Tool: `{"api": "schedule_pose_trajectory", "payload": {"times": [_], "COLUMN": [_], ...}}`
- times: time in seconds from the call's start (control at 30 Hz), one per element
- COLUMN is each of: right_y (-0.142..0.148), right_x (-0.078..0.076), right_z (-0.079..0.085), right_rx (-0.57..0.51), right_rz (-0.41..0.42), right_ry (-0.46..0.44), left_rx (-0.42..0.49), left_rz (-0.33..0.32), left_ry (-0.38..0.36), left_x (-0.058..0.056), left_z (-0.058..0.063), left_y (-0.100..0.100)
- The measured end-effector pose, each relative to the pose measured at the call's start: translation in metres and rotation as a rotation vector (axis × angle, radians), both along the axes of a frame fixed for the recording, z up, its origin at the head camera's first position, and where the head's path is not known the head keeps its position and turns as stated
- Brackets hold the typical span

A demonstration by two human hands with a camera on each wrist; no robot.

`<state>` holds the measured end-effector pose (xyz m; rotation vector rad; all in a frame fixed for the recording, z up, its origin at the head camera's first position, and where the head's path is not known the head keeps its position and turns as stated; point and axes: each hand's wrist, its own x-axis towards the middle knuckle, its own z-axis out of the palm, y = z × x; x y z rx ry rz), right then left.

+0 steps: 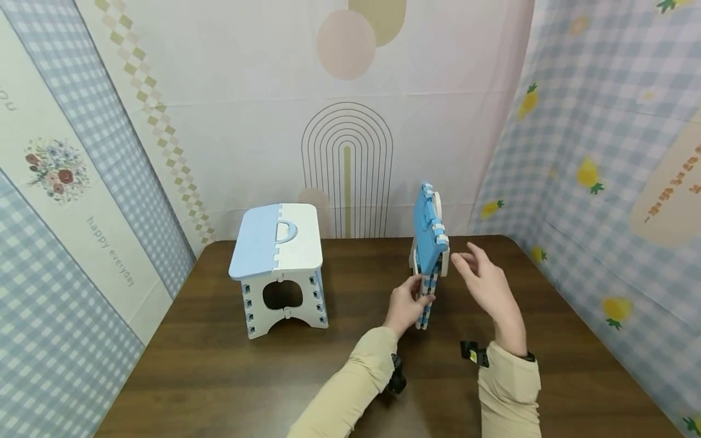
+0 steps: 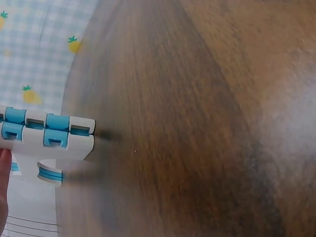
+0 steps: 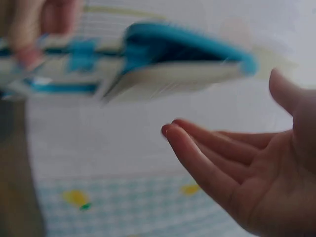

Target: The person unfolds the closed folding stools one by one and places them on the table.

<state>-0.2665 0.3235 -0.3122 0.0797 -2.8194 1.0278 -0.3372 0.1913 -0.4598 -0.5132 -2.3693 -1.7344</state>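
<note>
A blue and white folding stool stands upright on the table at the right, its panels folded nearly flat together. My left hand grips its lower part, thumb on the near edge and fingers on the left side. In the left wrist view the stool's hinged edge shows, with only a fingertip at the frame's left edge. Just right of the stool, my right hand is held apart from it. The right wrist view shows that hand with fingers extended and thumb spread, below the blurred stool.
An unfolded folding stool with a light blue and white top stands on the left of the brown wooden table. Patterned cloth hangs behind the table, and checked cloth lines the right side.
</note>
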Motion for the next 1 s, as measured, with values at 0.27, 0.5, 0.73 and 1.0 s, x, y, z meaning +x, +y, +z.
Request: {"api": "schedule_pose_trajectory", "payload": {"times": [0.27,0.5,0.73,1.0], "right_y": [0.017,-0.001,-0.010,-0.009], "right_x": [-0.023,-0.038,-0.044,-0.044], "right_z": [-0.074,-0.107,-0.118,-0.122], "right_rx": [-0.157,-0.436,-0.473,-0.381], "right_rz": [0.127,0.142,0.032,-0.067], "right_ry": [-0.075,-0.015,0.098,0.205], "left_rx": [0.035,0.103,0.076,0.012], "left_rz": [-0.022,-0.087,-0.071,-0.089], "left_ry": [-0.027,-0.063,-0.067,-0.025], "left_x": [0.002,0.001,0.000,-0.001], "left_z": [-0.007,-0.012,-0.013,-0.010], "left_y": [-0.002,-0.001,0.000,-0.007]}}
